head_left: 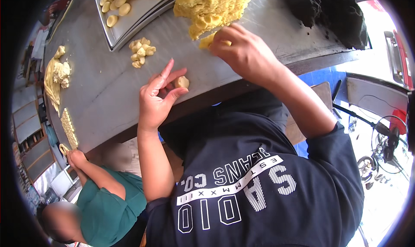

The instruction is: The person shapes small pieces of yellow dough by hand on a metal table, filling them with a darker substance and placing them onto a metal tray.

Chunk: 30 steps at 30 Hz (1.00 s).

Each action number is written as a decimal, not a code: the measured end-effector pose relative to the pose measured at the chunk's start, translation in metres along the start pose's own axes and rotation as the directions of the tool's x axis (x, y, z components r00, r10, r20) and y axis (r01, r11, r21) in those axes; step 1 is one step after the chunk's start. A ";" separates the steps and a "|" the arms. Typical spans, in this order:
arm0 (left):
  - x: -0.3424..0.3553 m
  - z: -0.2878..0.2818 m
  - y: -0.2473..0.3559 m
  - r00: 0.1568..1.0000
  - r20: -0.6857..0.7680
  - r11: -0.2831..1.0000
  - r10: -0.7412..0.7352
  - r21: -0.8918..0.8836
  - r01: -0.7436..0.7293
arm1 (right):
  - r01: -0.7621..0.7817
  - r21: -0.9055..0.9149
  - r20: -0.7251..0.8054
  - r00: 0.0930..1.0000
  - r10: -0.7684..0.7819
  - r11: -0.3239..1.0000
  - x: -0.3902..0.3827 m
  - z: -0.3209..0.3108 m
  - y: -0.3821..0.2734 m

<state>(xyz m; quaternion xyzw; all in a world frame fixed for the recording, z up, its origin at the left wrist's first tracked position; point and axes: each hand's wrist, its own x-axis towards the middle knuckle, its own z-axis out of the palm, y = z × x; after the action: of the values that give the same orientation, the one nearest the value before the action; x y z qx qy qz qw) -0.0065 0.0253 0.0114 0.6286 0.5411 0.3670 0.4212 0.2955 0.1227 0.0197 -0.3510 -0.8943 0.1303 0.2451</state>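
Observation:
My left hand [158, 97] is over the steel table [99, 104] with its fingers spread. A small pale dough ball [182, 81] sits between its thumb and fingers; I cannot tell whether they touch it. My right hand [242, 56] has its fingers closed on a piece of yellow dough [205, 41], just below a large, torn yellow dough mass [212, 7]. A small cluster of dough lumps [140, 52] lies beyond my left hand.
A tray [111, 37] of dough discs is at the back. A black lumpy mass [333, 17] lies at back right. Pale dough [60, 78] and a patterned strip [69, 128] are at the left, where a co-worker in a green top [103, 203] works. A bicycle stands right.

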 end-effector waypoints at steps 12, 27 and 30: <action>-0.017 0.019 -0.007 0.982 -0.150 0.980 0.111 0.178 -0.084 | -0.021 -0.158 0.086 0.996 0.035 0.987 0.016 0.011 -0.013; -0.020 0.011 -0.005 0.907 -0.065 0.790 0.415 0.520 -0.325 | -0.018 -0.041 -0.070 0.997 0.015 0.999 -0.006 0.011 -0.022; -0.012 0.013 0.006 0.906 0.002 0.693 0.422 0.644 -0.325 | 0.078 -0.185 -0.110 0.989 -0.099 0.980 0.011 0.024 -0.018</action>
<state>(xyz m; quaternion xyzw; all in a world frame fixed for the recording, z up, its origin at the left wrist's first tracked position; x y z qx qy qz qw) 0.0065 0.0110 0.0123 0.8008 0.5219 0.2871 0.0618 0.2657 0.1164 0.0104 -0.3386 -0.9010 0.0168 0.2708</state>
